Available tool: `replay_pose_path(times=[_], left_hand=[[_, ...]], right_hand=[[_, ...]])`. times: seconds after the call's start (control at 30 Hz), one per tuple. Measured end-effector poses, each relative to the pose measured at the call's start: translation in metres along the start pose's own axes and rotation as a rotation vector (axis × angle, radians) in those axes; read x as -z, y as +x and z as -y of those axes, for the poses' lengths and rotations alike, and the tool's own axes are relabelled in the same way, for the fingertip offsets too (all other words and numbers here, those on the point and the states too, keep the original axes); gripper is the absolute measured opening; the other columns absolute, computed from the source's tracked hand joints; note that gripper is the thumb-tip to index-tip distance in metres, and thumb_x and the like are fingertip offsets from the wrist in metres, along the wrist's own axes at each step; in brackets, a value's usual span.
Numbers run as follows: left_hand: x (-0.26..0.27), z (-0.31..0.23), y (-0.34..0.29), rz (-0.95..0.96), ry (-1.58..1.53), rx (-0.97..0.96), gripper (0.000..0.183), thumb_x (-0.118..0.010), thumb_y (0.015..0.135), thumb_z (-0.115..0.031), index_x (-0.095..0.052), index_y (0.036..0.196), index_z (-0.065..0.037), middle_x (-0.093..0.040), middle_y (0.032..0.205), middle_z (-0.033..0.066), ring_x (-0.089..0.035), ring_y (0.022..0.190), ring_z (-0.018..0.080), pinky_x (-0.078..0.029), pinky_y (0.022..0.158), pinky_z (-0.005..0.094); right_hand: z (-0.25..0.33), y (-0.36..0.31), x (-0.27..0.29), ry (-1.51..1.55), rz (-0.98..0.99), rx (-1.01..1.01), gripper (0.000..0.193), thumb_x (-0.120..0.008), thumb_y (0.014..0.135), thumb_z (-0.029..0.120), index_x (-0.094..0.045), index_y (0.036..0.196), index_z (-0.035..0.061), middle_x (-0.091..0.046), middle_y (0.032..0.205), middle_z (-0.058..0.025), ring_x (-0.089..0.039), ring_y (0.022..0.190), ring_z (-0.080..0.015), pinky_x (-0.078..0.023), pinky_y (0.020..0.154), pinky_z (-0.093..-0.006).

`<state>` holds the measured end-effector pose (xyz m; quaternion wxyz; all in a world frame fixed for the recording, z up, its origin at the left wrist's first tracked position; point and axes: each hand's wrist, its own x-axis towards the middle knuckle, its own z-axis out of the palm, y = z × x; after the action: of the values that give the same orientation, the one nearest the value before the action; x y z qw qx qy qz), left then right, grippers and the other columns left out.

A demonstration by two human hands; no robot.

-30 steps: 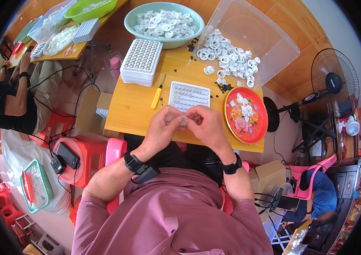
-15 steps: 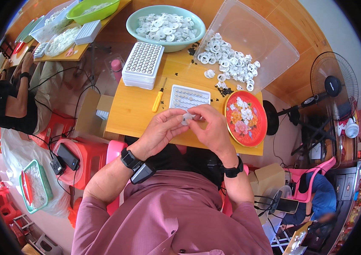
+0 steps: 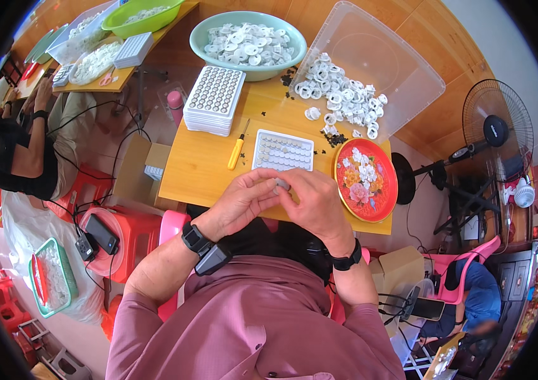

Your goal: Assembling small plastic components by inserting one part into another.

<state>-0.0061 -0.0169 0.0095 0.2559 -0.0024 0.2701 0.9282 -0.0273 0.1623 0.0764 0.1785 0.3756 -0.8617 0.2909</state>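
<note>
Over the near edge of the wooden table, my left hand (image 3: 241,201) and my right hand (image 3: 311,201) meet, both pinching a small white plastic disc (image 3: 281,184). Fingers cover most of the disc. Just beyond them lies a white tray (image 3: 283,150) with rows of small round silvery pieces. A screwdriver (image 3: 236,152) with a yellow handle rests left of that tray. To the left stands a stack of white trays (image 3: 214,101), its top one filled with round metal pieces. White ring-shaped plastic parts (image 3: 338,95) are heaped in and before a tilted clear bin.
At the right edge sits a red floral round tray (image 3: 365,180). A pale green basin (image 3: 248,47) full of white discs stands at the back, beside the clear plastic bin (image 3: 402,69). Small black pieces (image 3: 335,139) are scattered nearby. A fan (image 3: 495,130) stands right; another person (image 3: 22,145) sits left.
My right hand has turned inward over the disc, its fingers now covering more of it. The disc has tilted from nearly face-on. The things on the table stay put.
</note>
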Motion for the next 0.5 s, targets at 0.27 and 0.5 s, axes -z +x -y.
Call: replay_pose_path(times=[0.27, 0.5], left_hand=[[0.000, 0.002, -0.001, -0.014, -0.037, -0.002, 0.028, -0.060, 0.099, -0.012, -0.053, 0.126, -0.004, -0.062, 0.120, 0.0090, -0.063, 0.112, 0.0174, -0.052, 0.101, 0.0321], [-0.001, 0.002, -0.002, -0.091, -0.018, -0.098, 0.035, -0.065, 0.095, -0.009, -0.050, 0.127, -0.004, -0.062, 0.119, 0.0087, -0.063, 0.111, 0.0174, -0.053, 0.098, 0.0321]], right_hand=[[0.006, 0.000, -0.007, -0.034, -0.104, 0.095, 0.017, -0.067, 0.080, 0.005, -0.065, 0.097, 0.0057, -0.061, 0.075, -0.0071, -0.057, 0.058, -0.0265, -0.046, 0.054, -0.0363], [0.001, -0.002, -0.013, 0.064, -0.124, 0.038, 0.022, -0.070, 0.078, 0.004, -0.064, 0.099, 0.0050, -0.067, 0.084, -0.0084, -0.063, 0.066, -0.0270, -0.049, 0.060, -0.0374]])
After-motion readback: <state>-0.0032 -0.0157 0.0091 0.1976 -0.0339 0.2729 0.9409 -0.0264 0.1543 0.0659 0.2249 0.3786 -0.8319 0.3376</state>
